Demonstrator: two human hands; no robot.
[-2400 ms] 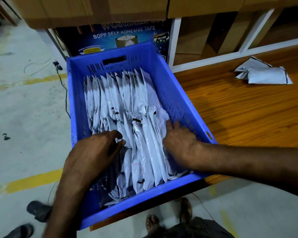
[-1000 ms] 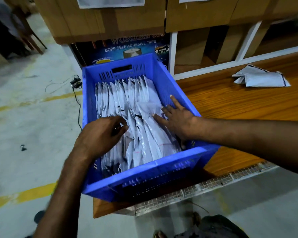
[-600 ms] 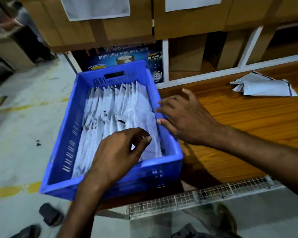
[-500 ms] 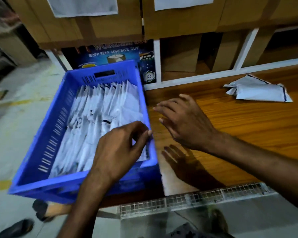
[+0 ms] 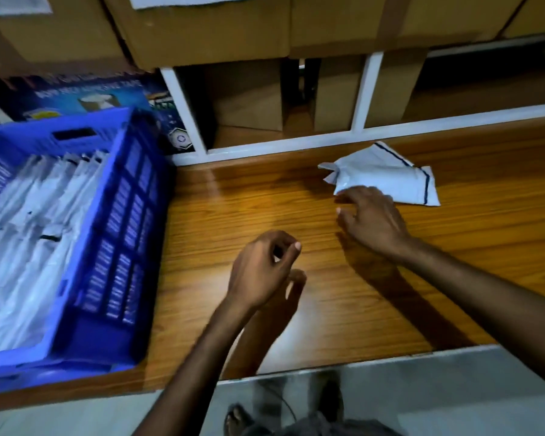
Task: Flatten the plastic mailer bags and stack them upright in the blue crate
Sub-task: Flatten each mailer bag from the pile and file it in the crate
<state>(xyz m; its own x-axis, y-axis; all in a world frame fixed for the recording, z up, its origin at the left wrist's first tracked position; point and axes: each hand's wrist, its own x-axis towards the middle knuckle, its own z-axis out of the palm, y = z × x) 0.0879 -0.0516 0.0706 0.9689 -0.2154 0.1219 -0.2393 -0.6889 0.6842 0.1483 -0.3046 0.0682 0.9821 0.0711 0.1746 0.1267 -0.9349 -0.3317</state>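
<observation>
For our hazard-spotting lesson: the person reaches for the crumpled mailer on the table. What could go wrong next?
The mailer lies crumpled; stacked unflattened, it may not stand upright. The blue crate looks tightly packed and sits near the front edge of the table, so forcing another bag in could shift it.

Our right hand (image 5: 372,221), fingers spread, covers the crumpled mailer bag's (image 5: 387,180) near edge. Our left hand (image 5: 260,272) hangs loosely curled, empty; the blue crate (image 5: 120,234) stands to its left.
</observation>
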